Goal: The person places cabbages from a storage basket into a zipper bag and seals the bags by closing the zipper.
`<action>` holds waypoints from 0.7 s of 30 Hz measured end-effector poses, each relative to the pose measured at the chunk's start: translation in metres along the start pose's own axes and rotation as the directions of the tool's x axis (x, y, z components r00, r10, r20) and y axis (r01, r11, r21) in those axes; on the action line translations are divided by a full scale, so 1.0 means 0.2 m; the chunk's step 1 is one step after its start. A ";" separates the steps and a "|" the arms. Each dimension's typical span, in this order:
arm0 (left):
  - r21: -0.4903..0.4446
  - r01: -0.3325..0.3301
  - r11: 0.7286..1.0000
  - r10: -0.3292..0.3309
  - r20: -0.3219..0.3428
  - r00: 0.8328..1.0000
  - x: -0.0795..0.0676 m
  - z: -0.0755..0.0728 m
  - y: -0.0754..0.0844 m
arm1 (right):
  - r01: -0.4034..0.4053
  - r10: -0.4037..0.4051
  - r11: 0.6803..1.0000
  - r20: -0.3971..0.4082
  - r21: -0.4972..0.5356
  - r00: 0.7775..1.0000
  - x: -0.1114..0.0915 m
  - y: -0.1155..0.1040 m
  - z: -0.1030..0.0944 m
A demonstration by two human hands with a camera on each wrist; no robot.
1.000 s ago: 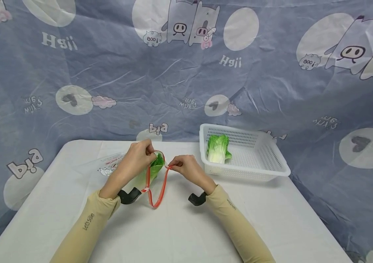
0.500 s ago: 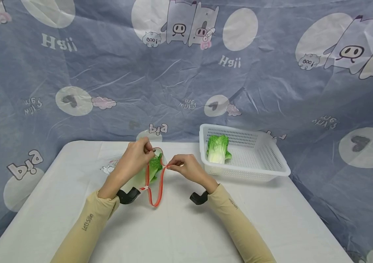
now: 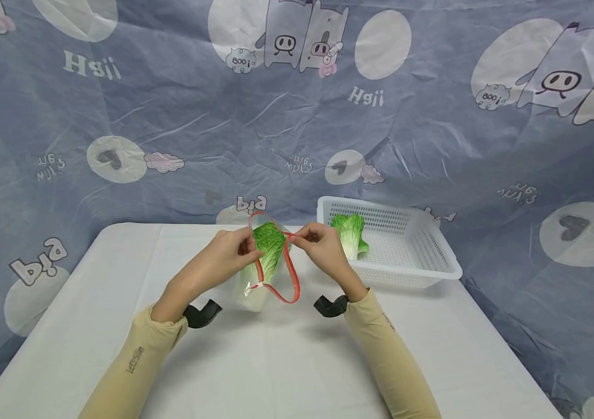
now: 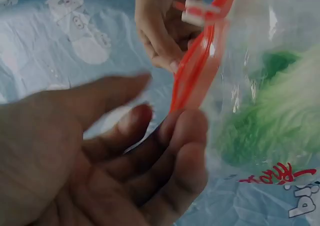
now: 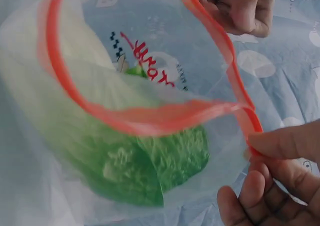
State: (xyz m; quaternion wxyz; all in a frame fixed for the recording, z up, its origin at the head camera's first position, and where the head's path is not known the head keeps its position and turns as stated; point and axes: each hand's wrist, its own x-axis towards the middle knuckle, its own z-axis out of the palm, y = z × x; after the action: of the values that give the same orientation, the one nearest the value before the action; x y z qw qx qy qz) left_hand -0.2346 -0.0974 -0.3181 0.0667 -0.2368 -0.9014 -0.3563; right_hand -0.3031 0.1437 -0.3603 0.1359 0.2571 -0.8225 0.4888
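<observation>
Right hand's fingers (image 5: pixel 257 181): pinching, thumb against index, on one corner of the red zip rim (image 5: pixel 135 117). Left hand (image 3: pixel 229 250): thumb spread off loosely curled fingers, fingertips at the rim's other side. Can't tell if they grip it.

Change vs 0.5 s ago: both hands shifted right, the right one also up. Clear plastic zip bag (image 3: pixel 293 273) came right with them, out from behind the left forearm. Mouth now faces the camera more, and far more of the contents shows.

Bag: between the two hands, over the desk (image 3: pixel 276 372), tilted, mouth end up. Can't tell whether its bottom touches the white cloth. Rim gapes in a wavy loop. Film is thin, creased, shiny, with red lettering (image 5: pixel 150 63). White slider (image 4: pixel 195 13) sits on the rim. Inside: a leafy cabbage (image 3: pixel 271 247), crinkled green leaves toward the mouth, pale base toward the bottom.

Further out: white perforated plastic basket (image 3: pixel 391 278) on the desk, right of the bag, unmoved. Second green-and-white cabbage (image 3: pixel 350 238) in its left end, partly hidden by the right hand. Behind: grey-blue printed curtain (image 3: pixel 276 134).
</observation>
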 end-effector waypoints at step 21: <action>0.051 -0.128 0.990 0.128 0.008 0.992 -0.02 -0.03 0.00 | -0.138 0.145 0.989 -0.142 0.058 0.979 0.05 0.01 -0.16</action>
State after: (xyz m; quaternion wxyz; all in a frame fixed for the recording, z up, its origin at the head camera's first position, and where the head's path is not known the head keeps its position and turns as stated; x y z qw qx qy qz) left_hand -0.2314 -0.1023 -0.3140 0.0934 -0.2933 -0.8934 -0.3273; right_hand -0.3126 0.1699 -0.3417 0.1544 0.1648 -0.8145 0.5345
